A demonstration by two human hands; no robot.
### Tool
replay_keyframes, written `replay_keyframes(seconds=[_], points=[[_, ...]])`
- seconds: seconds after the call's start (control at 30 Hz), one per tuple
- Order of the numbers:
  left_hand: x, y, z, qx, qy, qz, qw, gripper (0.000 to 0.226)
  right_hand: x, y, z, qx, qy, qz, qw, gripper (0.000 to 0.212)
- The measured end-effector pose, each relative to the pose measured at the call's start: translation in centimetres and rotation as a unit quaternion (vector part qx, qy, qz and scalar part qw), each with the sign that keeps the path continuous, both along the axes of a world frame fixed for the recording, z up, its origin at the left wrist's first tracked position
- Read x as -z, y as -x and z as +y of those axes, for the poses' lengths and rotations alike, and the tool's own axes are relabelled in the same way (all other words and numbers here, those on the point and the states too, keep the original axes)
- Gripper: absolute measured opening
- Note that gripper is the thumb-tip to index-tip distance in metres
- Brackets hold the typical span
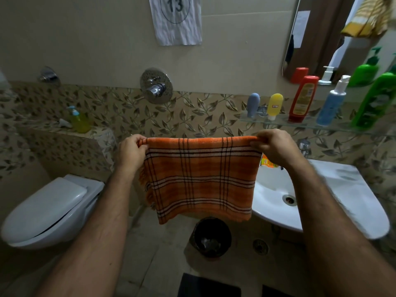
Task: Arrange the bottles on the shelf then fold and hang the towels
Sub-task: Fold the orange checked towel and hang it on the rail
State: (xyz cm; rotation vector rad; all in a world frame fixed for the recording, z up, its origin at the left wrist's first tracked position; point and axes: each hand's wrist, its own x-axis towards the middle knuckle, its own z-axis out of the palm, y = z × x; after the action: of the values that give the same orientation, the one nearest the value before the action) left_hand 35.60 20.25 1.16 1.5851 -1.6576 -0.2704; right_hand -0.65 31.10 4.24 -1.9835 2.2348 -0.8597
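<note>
An orange plaid towel (199, 179) hangs flat in front of me, folded over along its top edge. My left hand (130, 153) pinches its top left corner and my right hand (276, 148) pinches its top right corner. Whether a rail lies under the fold is hidden. On the glass shelf (278, 122) at the right stand a grey-blue tube (253, 105), a yellow tube (275, 106), a red bottle (303, 98), a blue pump bottle (332, 103) and a green bottle (377, 99). A yellow striped towel (368, 17) hangs at the top right.
A white sink (334, 198) sits below the shelf, with a mirror (321, 35) above. A closed toilet (49, 211) is at the left. A dark bin (211, 239) stands on the floor under the towel. A yellow-green soap bottle (78, 121) rests on the left ledge.
</note>
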Motion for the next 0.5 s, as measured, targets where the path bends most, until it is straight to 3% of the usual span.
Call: replay_keyframes(seconds=[0.1, 0.17, 0.23, 0.5], points=[[-0.4, -1.0, -0.7, 0.041, -0.011, 0.022, 0.999, 0.001, -1.1, 0.4, 0.5, -0.041, 0.007, -0.148, 0.988, 0.013], [-0.7, -1.0, -0.5, 0.106, -0.025, 0.144, 0.984, 0.013, -1.7, 0.4, 1.1, -0.089, 0.011, -0.33, 0.94, 0.011], [-1.1, -0.2, 0.0, 0.155, -0.033, 0.27, 0.95, 0.02, -2.3, 0.3, 1.3, -0.117, 0.026, -0.445, 0.888, 0.013], [-5.1, 4.7, 0.5, 0.198, 0.049, 0.417, 0.886, 0.021, -6.5, 1.5, 0.1, -0.178, 0.108, -0.558, 0.803, 0.018]])
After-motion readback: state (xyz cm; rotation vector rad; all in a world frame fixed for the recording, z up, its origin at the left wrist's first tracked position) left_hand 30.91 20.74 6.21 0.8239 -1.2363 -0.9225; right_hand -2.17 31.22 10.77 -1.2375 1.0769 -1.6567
